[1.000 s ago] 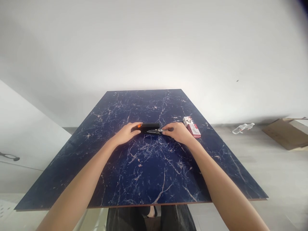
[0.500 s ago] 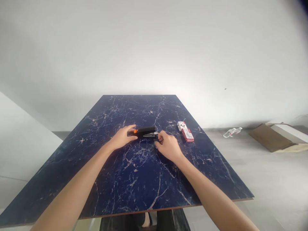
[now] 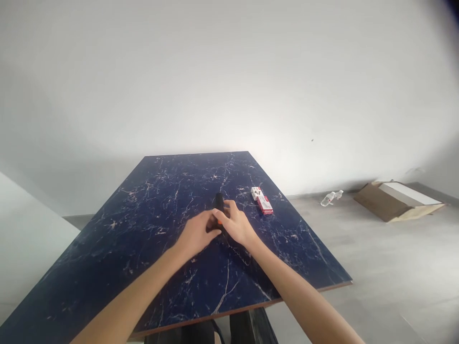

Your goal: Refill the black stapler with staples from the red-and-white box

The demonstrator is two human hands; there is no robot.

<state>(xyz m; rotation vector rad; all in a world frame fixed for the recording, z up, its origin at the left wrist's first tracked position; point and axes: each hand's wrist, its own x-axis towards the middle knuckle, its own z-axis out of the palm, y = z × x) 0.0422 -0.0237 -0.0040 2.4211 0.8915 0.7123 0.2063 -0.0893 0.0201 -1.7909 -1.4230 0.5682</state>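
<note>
A black stapler (image 3: pixel 219 201) with an orange end lies on the dark blue marbled table (image 3: pixel 150 239), its length pointing away from me. My left hand (image 3: pixel 196 234) and my right hand (image 3: pixel 235 223) meet at its near end, fingers curled round it. Most of the stapler's near half is hidden by my hands. A small red and white box (image 3: pixel 261 200) lies on the table to the right of my right hand, apart from it.
The table's right edge (image 3: pixel 315 239) drops to a grey floor. On the floor at the right are a plastic bottle (image 3: pixel 331 197) and a flat cardboard box (image 3: pixel 398 199). A white wall stands behind the table.
The stapler has turned from lying crosswise to pointing away from me. Both hands have come together at its near end. The view has swung to the right, shifting the table left in the picture.
</note>
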